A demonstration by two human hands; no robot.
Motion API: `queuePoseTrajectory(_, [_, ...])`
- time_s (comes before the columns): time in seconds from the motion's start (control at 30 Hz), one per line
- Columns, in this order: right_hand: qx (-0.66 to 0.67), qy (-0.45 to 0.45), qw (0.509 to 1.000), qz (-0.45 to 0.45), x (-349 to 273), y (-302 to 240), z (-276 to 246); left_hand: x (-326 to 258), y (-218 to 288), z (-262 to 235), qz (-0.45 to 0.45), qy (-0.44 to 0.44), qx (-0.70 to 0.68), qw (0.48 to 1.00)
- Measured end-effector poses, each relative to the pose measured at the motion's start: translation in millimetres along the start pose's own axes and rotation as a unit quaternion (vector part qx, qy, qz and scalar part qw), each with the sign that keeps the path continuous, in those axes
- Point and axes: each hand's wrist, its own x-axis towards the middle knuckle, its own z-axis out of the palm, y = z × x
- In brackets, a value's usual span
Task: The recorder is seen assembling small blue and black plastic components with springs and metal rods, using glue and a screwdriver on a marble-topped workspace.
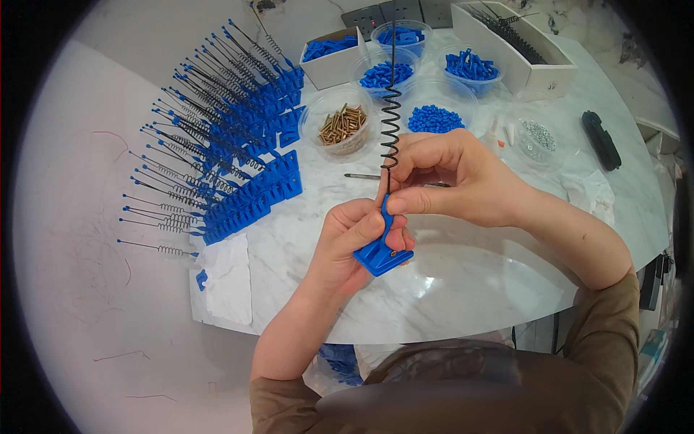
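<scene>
In front of me my left hand [348,242] is closed around a blue plastic base [379,254] with a flat foot and a narrow stem. A brass-coloured screw end shows in the foot. From the stem a black coiled spring wire [390,126] rises upright, straight above and below its coil. My right hand [441,181] pinches the top of the stem between thumb and fingers, where the wire enters. Behind those fingers a thin metal rod [361,176] runs sideways; whether it lies on the table or sits in my right hand, I cannot tell.
Finished-looking blue bases with coiled wires [253,199] stand in rows at the left. Tubs of brass-coloured screws [343,124], blue caps [435,119] and blue parts [471,65] stand behind my hands. A white box of black wires [553,76] and a black tool [601,141] are at right.
</scene>
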Motion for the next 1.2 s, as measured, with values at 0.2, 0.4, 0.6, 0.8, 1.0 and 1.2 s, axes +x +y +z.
queuePoseTrajectory(0.2, [-0.007,-0.006,1.000,0.009,0,2,-5,3,1,0,-0.007,0.024,0.012,1.000])
queuePoseTrajectory(0.4, [0.007,-0.020,1.000,0.009,-1,7,-7,4,1,-1,-0.007,0.028,0.020,0.999])
queuePoseTrajectory(0.6, [0.011,-0.027,0.999,-0.043,-1,15,-4,2,5,-7,-0.013,0.013,0.026,0.999])
queuePoseTrajectory(0.8, [0.004,-0.026,0.999,-0.042,-1,16,-5,2,7,-8,-0.057,0.023,0.040,0.997])
queuePoseTrajectory(1.0, [-0.003,-0.025,0.999,-0.028,-1,14,-7,3,5,-8,-0.060,0.048,0.055,0.996])
queuePoseTrajectory(1.2, [0.015,-0.024,0.999,-0.027,0,18,-11,4,5,-10,-0.011,-0.006,0.035,0.999])
